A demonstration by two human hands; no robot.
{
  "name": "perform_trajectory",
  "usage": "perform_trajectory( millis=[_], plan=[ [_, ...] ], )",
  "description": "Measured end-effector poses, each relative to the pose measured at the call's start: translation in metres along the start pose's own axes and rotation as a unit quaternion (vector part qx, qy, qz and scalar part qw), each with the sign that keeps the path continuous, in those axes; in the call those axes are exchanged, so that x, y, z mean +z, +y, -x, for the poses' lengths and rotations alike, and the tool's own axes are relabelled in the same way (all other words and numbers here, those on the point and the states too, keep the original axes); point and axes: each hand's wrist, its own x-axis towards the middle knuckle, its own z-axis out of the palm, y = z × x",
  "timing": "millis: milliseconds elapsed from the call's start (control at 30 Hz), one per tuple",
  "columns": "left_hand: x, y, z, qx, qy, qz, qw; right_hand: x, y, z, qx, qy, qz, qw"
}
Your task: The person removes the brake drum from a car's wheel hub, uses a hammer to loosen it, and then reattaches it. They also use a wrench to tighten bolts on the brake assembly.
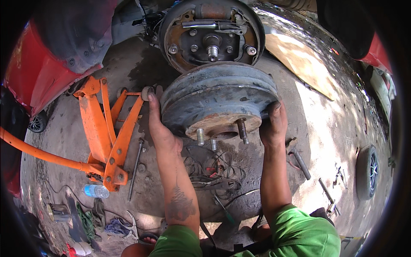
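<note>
A grey, rust-marked brake drum (218,92) is lifted in front of me, its hub face with three visible wheel studs turned toward me. My left hand (162,130) grips its left side, thumb up along the rim. On the opposite side my right hand (274,126) holds it, fingers partly hidden beneath. Just beyond the drum is the exposed drum brake assembly (212,46), with its spindle, brake shoes and a spring (199,24). The drum's upper edge overlaps the bottom of that assembly in view; whether they touch I cannot tell.
Left of the drum stands an orange floor jack (96,128), near a plastic bottle (96,191) and a long metal bar (136,169). Tangled cables (214,171) lie below. To the right are a hammer (301,163), a wheel (367,172) and a flat tan board (302,64). Red bodywork (38,70) flanks the left.
</note>
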Motion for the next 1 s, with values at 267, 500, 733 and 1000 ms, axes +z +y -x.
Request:
perform_trajectory(
  millis=[267,500,733,1000],
  plan=[
    [0.041,0.024,-0.031,0.117,0.022,-0.117,0.986,0.022,-0.016,-0.042,0.03,0.069,-0.083,0.994],
    [0.075,0.053,-0.053,0.175,-0.138,-0.133,0.966,0.059,-0.046,-0.069,-0.059,0.066,-0.164,0.982],
    [0.093,0.036,-0.053,0.239,-0.118,-0.109,0.958,0.09,-0.057,-0.07,-0.039,0.072,-0.17,0.982],
    [0.092,0.025,-0.071,0.243,-0.137,-0.087,0.956,0.097,-0.048,-0.076,-0.089,0.141,-0.127,0.978]
  ],
)
